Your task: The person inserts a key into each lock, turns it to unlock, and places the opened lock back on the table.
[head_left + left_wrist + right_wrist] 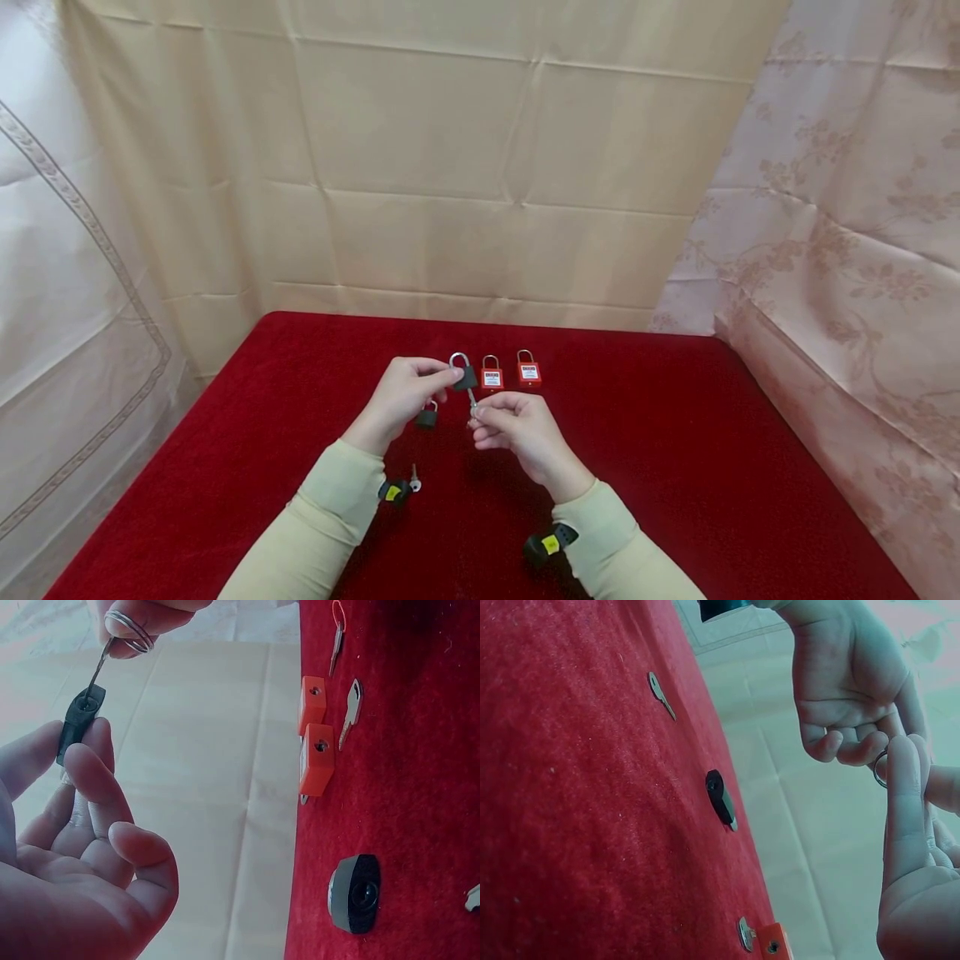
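Above the table, my left hand [405, 393] pinches a black padlock [464, 380] by its body, shackle upward. My right hand [519, 429] pinches a key [100, 664] with metal rings [129, 631] at its head. The key's blade points into the keyhole at the padlock's bottom; how deep it sits is hard to tell. On the cloth below the left hand stands a second black padlock [427, 418]. Two red padlocks [491, 378] with white labels lie just beyond the hands. In the right wrist view my fingers cover most of the held key and padlock.
A loose key [415, 480] lies by the left wrist. Two more keys, one silver key [352, 709] and one key with a red loop [337, 649], lie near the red padlocks. Red cloth covers the table [675, 467]; a beige curtain [420, 167] hangs behind.
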Available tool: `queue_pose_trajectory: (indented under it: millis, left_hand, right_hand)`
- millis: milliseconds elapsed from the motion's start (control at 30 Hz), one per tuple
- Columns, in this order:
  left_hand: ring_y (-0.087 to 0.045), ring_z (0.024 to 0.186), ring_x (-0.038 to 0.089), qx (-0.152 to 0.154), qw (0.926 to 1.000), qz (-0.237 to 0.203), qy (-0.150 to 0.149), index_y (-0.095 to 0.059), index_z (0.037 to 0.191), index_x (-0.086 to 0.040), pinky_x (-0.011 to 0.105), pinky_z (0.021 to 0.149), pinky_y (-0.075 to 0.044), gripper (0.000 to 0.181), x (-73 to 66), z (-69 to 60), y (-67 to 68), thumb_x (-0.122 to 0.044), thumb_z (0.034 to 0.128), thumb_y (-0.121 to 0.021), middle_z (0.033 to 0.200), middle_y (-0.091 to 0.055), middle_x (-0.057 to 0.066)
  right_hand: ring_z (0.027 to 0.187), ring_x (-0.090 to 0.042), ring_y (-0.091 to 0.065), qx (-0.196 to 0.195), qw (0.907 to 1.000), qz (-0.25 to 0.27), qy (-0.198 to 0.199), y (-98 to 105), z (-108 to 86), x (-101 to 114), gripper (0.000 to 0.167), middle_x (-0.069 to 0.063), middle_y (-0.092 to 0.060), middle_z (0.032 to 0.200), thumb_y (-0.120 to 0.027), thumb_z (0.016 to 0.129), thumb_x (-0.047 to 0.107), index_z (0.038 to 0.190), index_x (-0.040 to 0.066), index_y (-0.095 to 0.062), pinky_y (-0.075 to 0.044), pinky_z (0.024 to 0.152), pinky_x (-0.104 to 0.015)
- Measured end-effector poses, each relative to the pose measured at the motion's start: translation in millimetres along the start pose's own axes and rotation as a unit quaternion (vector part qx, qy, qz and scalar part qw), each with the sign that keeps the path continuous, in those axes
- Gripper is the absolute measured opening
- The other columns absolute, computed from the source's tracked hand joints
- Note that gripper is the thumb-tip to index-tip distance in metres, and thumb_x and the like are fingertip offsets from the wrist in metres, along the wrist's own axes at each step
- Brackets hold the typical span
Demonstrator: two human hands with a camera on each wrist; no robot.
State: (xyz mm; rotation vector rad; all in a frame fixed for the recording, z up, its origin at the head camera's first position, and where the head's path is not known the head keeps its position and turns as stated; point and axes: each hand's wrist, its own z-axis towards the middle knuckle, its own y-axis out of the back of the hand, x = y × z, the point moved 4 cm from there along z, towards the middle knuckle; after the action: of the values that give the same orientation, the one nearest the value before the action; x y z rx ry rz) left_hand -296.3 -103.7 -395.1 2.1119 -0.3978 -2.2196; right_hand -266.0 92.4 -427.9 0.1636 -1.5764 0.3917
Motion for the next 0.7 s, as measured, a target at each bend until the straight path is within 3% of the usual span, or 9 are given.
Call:
queue_pose_trajectory:
  millis: [200, 467, 700]
  left_hand:
    - [-0.063, 0.073, 0.027, -0.001, 1.0000, -0.003, -0.003, -0.080, 0.100, -0.008, 0.037, 0.063, -0.048, 0.024, -1.7, -1.0, 0.4, -0.030, 0.0911, -0.078, 0.081, -0.069, 0.015]
    - [-0.063, 0.084, 0.043, 0.000, 0.9999, -0.005, -0.010, -0.080, 0.099, -0.007, 0.034, 0.061, -0.047, 0.023, -3.1, -0.7, -1.7, -0.028, 0.0909, -0.078, 0.079, -0.070, 0.007]
    - [-0.064, 0.082, 0.039, -0.001, 1.0000, -0.001, -0.003, -0.080, 0.099, -0.008, 0.036, 0.063, -0.048, 0.023, -2.9, -1.1, -1.8, -0.030, 0.0907, -0.078, 0.081, -0.070, 0.008]
  right_hand:
    - [0.073, -0.020, -0.072, -0.001, 1.0000, -0.001, -0.001, -0.1, -0.3, 1.0, 0.024, -0.021, -0.073, 0.093, -0.070, 0.096, 0.008, 0.111, -0.010, -0.068, -0.060, 0.075, -0.041]
    - [0.072, -0.019, -0.071, 0.009, 0.9999, 0.005, 0.001, -1.6, -0.1, 2.0, 0.022, -0.019, -0.073, 0.091, -0.068, 0.096, 0.005, 0.110, -0.012, -0.067, -0.061, 0.074, -0.041]
    - [0.072, -0.019, -0.071, 0.002, 1.0000, 0.001, -0.004, 0.2, -0.4, 1.3, 0.028, -0.021, -0.072, 0.093, -0.070, 0.096, 0.008, 0.113, -0.014, -0.065, -0.061, 0.074, -0.040]
